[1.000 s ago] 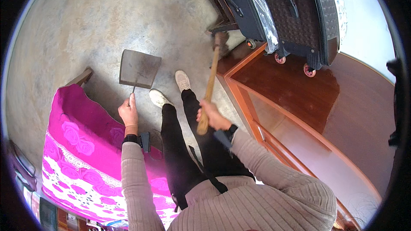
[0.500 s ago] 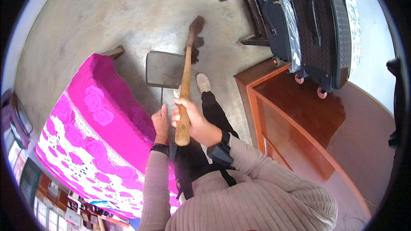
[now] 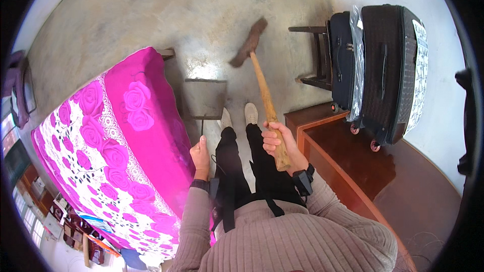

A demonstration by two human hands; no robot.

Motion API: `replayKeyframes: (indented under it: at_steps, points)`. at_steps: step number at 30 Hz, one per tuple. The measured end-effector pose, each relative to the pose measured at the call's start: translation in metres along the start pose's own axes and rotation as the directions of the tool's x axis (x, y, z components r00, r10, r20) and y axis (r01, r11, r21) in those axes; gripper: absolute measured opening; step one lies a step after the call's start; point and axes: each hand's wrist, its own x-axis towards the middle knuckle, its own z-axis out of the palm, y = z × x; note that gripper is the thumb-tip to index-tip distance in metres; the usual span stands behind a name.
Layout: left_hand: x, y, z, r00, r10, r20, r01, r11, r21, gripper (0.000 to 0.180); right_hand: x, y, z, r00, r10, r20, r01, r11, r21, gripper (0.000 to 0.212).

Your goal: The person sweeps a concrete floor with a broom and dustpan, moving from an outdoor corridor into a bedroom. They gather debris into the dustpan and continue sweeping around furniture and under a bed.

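My right hand (image 3: 280, 143) is closed round the lower part of a pale wooden handle (image 3: 266, 93). At its far end is a long rust-brown head (image 3: 249, 43), set across the handle and above the concrete floor; its exact kind is unclear. Beside the bed, my left hand (image 3: 200, 156) is closed with the thumb up. A thin dark rod (image 3: 202, 127) runs from it to a flat grey square pan (image 3: 205, 99), which looks like a long-handled dustpan. My fingers hide the rod's upper end. The two hands are apart.
A bed with a pink rose-patterned cover (image 3: 113, 146) stands on the left. To the right are a brown wooden cabinet (image 3: 348, 156) and upright dark suitcases (image 3: 388, 70), with a dark wooden stool (image 3: 315, 80) beside them. My shoes (image 3: 251, 113) are just beyond the pan.
My right hand has moved right, away from my left hand, and the tool now leans with its head to the far left. The view has shifted, and my left hand still holds the rod.
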Motion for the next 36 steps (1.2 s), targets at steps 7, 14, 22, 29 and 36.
replayKeyframes:
  at_steps: [7,14,22,29,36]
  points:
    - [0.007,0.014,0.000,0.998,-0.066,-0.020,0.066,0.998,0.014,0.054,0.074,-0.015,0.072,1.000,-0.016,0.013,0.015,0.997,0.070,0.008]
    - [0.034,0.057,0.038,1.000,-0.009,-0.009,0.010,0.998,0.069,0.054,0.150,-0.114,0.114,0.935,0.146,0.322,-0.173,0.983,0.056,0.010]
    - [0.092,0.170,0.086,0.996,-0.011,-0.089,0.021,0.994,0.108,0.053,0.086,-0.259,0.129,0.998,0.024,0.066,0.007,0.898,-0.439,0.021]
    - [0.152,0.253,0.109,0.993,-0.003,-0.114,0.007,0.999,0.038,0.052,0.040,-0.358,0.112,0.915,-0.364,-0.176,0.180,0.756,-0.630,0.030]
    - [0.237,0.289,0.109,0.994,0.072,-0.081,-0.067,0.996,0.062,0.054,0.094,-0.501,0.058,0.720,-0.556,-0.415,0.257,0.769,-0.585,0.019]
